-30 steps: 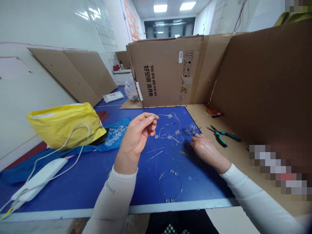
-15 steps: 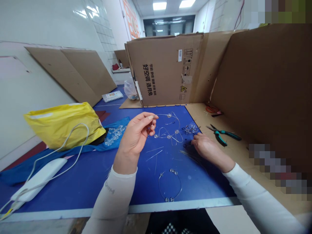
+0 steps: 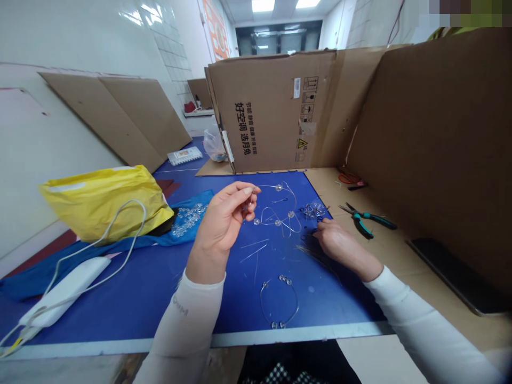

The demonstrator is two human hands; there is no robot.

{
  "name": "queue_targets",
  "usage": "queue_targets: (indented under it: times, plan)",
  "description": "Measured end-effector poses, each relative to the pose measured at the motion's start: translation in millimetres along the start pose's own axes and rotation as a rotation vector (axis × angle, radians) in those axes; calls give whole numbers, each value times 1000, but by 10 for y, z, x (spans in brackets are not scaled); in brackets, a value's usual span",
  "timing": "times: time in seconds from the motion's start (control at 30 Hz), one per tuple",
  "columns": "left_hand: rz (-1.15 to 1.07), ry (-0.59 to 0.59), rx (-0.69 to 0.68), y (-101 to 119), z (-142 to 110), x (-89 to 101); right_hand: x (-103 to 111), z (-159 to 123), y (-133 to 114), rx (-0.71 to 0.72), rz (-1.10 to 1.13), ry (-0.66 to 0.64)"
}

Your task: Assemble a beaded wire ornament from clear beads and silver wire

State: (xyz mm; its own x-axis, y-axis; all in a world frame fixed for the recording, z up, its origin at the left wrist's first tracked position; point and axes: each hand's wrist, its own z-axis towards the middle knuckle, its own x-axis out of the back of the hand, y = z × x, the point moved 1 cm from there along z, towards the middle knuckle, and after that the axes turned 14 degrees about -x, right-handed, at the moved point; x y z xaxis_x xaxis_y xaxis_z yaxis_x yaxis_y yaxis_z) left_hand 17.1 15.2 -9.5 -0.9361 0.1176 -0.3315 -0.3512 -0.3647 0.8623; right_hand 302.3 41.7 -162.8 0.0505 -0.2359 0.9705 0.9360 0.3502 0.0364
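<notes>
My left hand [image 3: 224,221] is raised over the blue mat [image 3: 160,288], thumb and fingers pinched on a thin wire piece with clear beads [image 3: 276,213] that loops out to the right. My right hand [image 3: 340,242] rests on the mat's right edge, fingers curled down onto a bundle of thin dark wires [image 3: 316,253]; what they grip is hidden. A small heap of clear beads on wire [image 3: 314,210] lies just beyond it. A finished wire loop with beads [image 3: 280,301] lies near the front edge.
Teal-handled pliers [image 3: 366,220] lie on the cardboard to the right. A yellow bag [image 3: 104,202], loose clear beads on blue cloth [image 3: 188,218] and a white power bank with cable [image 3: 64,290] sit left. Cardboard walls [image 3: 432,133] enclose the back and right. A dark phone [image 3: 456,274] lies at right.
Both hands have stayed almost still; the right hand shifted slightly on the wire bundle. The view tilted a little, and the dark phone at right now shows.
</notes>
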Motion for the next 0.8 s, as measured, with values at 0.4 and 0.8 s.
queue_targets:
  times: [0.4, 0.8]
  plan:
    - [-19, -2, 17, -1, -4, -34, 186, 79, -20, -24, -33, -163]
    - [-5, -34, 32, -91, 31, -13, 286, 151, 6, -221, 16, -349]
